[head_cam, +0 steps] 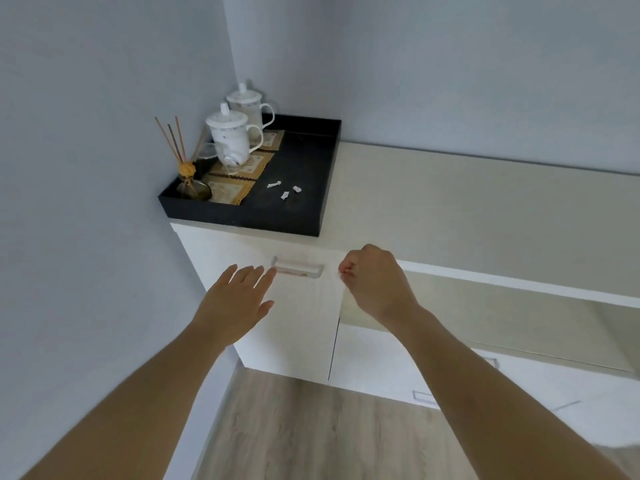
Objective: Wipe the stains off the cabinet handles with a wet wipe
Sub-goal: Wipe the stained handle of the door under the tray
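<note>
Head view shows the stained handle (298, 268) fixed near the top of the white cabinet door (294, 323), between both hands. The wet wipe (340, 271), barely visible, likely soft, limp and light, is best bunched in the fingers. The left hand (239, 299) lies flat and spread on the door; the right hand (374, 282) is curled, pinching the wipe.

I face a corner of pale grey-blue walls (104, 98) in soft, even light. Below me runs a light wood-plank floor (311, 427) — a low white cabinet (298, 334) with a beige counter (450, 209) stands on it.
</note>
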A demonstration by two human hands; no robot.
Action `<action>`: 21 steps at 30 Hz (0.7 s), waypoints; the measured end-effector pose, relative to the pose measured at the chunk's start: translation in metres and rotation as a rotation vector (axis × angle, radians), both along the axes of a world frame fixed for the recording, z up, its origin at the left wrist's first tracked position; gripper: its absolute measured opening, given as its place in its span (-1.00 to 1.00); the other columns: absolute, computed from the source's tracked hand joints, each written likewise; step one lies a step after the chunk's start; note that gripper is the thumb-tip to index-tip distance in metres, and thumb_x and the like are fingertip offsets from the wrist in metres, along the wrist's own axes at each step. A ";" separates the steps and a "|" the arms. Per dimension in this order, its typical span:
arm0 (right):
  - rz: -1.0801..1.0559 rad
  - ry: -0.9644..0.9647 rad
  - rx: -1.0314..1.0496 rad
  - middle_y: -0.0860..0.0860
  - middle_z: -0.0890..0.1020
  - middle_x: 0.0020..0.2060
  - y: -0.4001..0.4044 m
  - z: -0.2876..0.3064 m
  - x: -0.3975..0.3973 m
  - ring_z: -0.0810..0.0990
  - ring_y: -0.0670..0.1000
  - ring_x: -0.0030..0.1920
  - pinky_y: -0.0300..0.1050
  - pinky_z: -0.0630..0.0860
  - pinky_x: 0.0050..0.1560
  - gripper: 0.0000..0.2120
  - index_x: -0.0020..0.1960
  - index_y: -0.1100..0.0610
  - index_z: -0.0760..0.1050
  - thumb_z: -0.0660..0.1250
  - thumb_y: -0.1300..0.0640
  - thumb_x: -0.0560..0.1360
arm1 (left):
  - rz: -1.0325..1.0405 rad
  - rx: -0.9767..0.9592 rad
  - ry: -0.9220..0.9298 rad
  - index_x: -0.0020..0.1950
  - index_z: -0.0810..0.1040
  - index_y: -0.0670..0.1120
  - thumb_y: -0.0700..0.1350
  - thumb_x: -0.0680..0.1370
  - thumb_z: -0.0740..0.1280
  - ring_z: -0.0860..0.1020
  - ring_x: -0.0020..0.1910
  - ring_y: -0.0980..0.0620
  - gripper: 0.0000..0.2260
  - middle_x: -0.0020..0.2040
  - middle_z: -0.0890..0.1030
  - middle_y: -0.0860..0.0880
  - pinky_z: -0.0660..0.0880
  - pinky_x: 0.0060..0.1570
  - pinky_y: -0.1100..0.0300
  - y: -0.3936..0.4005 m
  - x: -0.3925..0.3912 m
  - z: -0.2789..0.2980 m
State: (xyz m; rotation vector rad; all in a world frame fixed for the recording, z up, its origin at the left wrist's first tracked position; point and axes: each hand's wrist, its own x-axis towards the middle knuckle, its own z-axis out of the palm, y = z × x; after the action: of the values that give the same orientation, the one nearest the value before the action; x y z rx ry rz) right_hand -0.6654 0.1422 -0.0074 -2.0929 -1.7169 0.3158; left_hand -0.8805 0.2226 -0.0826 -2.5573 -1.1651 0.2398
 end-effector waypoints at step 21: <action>-0.274 0.133 0.078 0.00 0.58 -0.11 -0.019 -0.048 -0.048 0.54 -0.01 -0.14 -0.16 0.48 -0.15 -0.89 -0.06 0.11 0.63 0.31 0.17 0.53 | -0.151 0.084 -0.045 0.56 -0.04 -0.08 0.07 0.66 0.00 0.13 0.51 -0.06 -0.48 0.54 0.12 -0.09 0.04 0.48 0.05 0.051 -0.024 -0.006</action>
State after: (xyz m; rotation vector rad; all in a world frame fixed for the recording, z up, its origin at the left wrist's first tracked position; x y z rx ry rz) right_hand -0.7132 0.1231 -0.0552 -2.1638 -1.3263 0.2924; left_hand -0.9042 0.2733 -0.0888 -2.5730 -0.9702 0.0963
